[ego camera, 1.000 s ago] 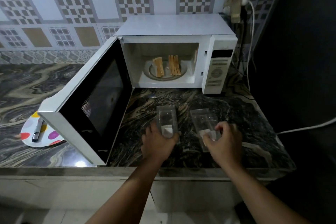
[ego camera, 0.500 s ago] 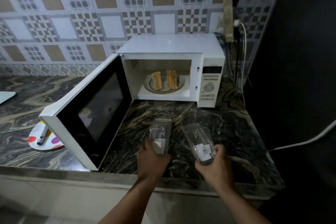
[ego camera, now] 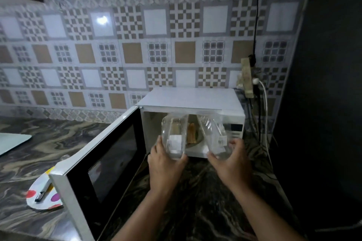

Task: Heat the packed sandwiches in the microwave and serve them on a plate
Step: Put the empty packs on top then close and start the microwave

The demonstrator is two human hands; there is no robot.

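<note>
Clear plastic packs, emptied: left hand (ego camera: 166, 164) clamps one (ego camera: 174, 137), right hand (ego camera: 231, 164) the other (ego camera: 213, 135) | sandwiches (ego camera: 192, 132) stand unwrapped inside open microwave (ego camera: 193, 101) | I judge unpacking, loading done | left: shut door (ego camera: 101, 162), heat, serve on spotted plate (ego camera: 42, 194) on worktop (ego camera: 205, 201)

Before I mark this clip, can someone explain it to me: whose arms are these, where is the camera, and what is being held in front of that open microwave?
There is no machine. A person wears a wide-angle camera on the head, so you look down along their own bare arms. The left hand holds one clear plastic sandwich pack and the right hand holds another clear pack; both look empty. Behind them stands a white microwave with its door swung open, and the sandwiches sit inside. On the marble counter to the left lies a spotted plate with a dark object on it that I cannot identify.
</note>
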